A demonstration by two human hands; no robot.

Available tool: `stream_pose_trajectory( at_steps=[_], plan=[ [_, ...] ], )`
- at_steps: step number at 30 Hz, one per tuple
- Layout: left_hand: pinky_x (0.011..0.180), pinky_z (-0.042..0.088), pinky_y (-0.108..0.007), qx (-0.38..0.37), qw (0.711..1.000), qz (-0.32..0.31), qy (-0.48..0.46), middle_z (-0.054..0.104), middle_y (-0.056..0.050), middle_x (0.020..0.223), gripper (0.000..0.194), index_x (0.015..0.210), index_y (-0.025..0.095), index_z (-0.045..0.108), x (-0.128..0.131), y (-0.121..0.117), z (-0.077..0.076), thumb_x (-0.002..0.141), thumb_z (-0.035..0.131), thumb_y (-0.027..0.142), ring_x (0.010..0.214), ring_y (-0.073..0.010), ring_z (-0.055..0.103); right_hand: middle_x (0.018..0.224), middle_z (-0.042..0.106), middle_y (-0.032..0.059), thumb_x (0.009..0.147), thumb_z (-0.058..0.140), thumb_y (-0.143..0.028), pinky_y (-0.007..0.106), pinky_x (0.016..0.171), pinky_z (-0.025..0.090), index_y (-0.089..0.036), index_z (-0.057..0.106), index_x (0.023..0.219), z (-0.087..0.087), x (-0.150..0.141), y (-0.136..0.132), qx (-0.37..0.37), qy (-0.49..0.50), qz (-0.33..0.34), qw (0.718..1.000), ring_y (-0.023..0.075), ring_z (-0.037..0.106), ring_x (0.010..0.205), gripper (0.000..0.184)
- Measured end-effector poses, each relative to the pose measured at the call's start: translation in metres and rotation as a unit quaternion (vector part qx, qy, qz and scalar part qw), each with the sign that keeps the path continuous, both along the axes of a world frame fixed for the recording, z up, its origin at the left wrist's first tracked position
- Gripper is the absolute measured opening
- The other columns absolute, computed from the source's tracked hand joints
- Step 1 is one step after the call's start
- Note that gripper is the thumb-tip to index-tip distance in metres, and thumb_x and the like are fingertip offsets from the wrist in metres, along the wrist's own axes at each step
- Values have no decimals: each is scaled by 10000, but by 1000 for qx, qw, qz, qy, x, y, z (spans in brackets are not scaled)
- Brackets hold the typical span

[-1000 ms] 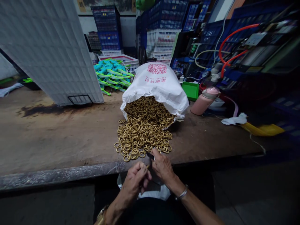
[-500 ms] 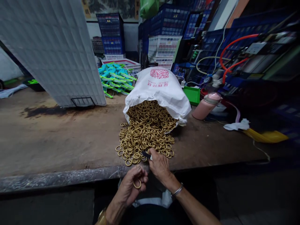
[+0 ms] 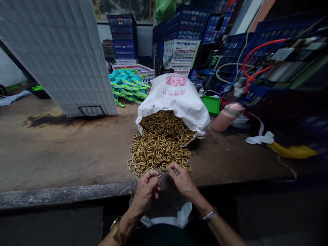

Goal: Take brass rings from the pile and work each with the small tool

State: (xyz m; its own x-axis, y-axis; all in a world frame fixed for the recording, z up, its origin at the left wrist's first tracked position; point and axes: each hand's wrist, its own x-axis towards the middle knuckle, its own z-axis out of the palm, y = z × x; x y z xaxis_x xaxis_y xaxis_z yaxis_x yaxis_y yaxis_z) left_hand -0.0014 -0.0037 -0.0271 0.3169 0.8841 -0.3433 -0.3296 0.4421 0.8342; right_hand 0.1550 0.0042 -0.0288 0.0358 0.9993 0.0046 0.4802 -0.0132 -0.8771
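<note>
A heap of brass-coloured rings [image 3: 159, 147] spills from the mouth of a white woven sack [image 3: 176, 99] onto the table. At the heap's near edge, my left hand [image 3: 146, 189] is closed, with a brass-coloured ring [image 3: 159, 173] at its thumb and fingertips. My right hand [image 3: 183, 181], just to the right, pinches a slim tool [image 3: 175, 169], seen almost end-on and largely covered by the fingers. A small gap separates the two hands.
A pale ribbed panel [image 3: 69, 61] stands in a wire holder at left. Behind are a turquoise-and-green pile [image 3: 128, 85] and stacked crates [image 3: 121, 34]. At right are a pink bottle [image 3: 225, 119], a green tray [image 3: 211, 105] and red hoses [image 3: 247, 58].
My left hand has risen toward the heap, its ring now at the fingertips. My right hand has shifted right, and its tool, whose dark flat tip pointed left over the rings, has turned.
</note>
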Motion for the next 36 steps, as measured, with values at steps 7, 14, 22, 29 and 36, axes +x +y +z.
stream_pose_trajectory(
  at_steps=[7,14,22,29,36],
  plan=[
    [564,400,-205,169,979,-32,108,561,4,683,262,964,146,575,8,5,1,766,540,315,595,-99,503,542,316,-74,777,484,-432,178,433,224,-179,433,661,10,0,-15,-139,218,111,960,54,260,476,283],
    [671,406,-242,274,942,-35,187,607,-20,734,162,811,170,623,5,3,4,799,494,267,705,-148,535,499,277,-118,711,568,-481,168,362,86,-198,391,731,11,-3,-21,-267,388,103,876,15,135,377,334],
    [663,401,-262,331,914,-36,230,611,-34,729,137,826,186,606,3,1,-2,795,488,250,689,-162,539,465,259,-144,681,618,-454,152,356,91,-216,346,764,11,-2,-21,-288,455,83,839,-3,133,332,371],
    [576,356,-231,301,921,-2,246,531,3,619,133,709,180,567,4,1,0,779,516,281,580,-127,470,473,275,-128,692,554,-539,158,344,87,-211,348,719,12,-10,-20,-258,376,35,889,6,152,346,388],
    [556,386,-228,175,975,30,133,551,25,538,196,722,186,480,18,-6,1,808,480,361,510,-115,504,497,425,-86,719,475,-572,157,338,116,-192,406,705,6,-23,-21,-227,353,10,908,9,208,335,387]
  ],
)
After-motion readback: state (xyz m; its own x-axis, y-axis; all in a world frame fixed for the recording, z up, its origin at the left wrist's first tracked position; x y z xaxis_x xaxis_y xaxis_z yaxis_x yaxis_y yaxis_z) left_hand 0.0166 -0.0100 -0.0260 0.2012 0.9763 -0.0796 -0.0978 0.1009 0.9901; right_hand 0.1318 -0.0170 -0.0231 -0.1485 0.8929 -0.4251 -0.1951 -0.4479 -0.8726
